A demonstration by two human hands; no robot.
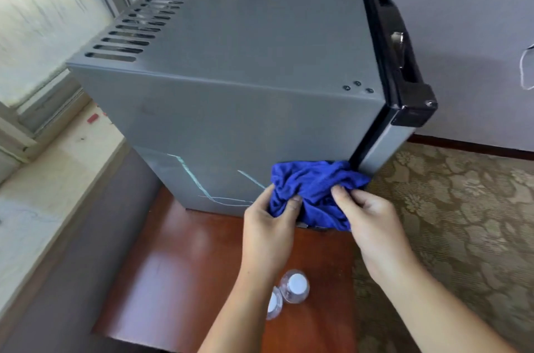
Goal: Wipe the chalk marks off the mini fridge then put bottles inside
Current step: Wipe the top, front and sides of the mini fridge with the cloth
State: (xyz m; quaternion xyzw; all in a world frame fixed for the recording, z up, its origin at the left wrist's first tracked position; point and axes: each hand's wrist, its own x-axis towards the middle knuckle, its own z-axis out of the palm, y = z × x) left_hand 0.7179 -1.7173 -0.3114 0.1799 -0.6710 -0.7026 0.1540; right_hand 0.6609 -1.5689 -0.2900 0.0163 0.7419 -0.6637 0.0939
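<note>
Count: one mini fridge (231,63), one blue cloth (312,182), two bottles (294,286) (274,306). Fridge grey, upright on wooden table (179,266), black-framed door (398,63) facing right. White chalk marks (187,176) low on near side wall. Cloth bunched against that wall's lower right corner, pinched by left hand (268,225) and right hand (372,222). Bottles upright, side by side, near table's front edge.
</note>
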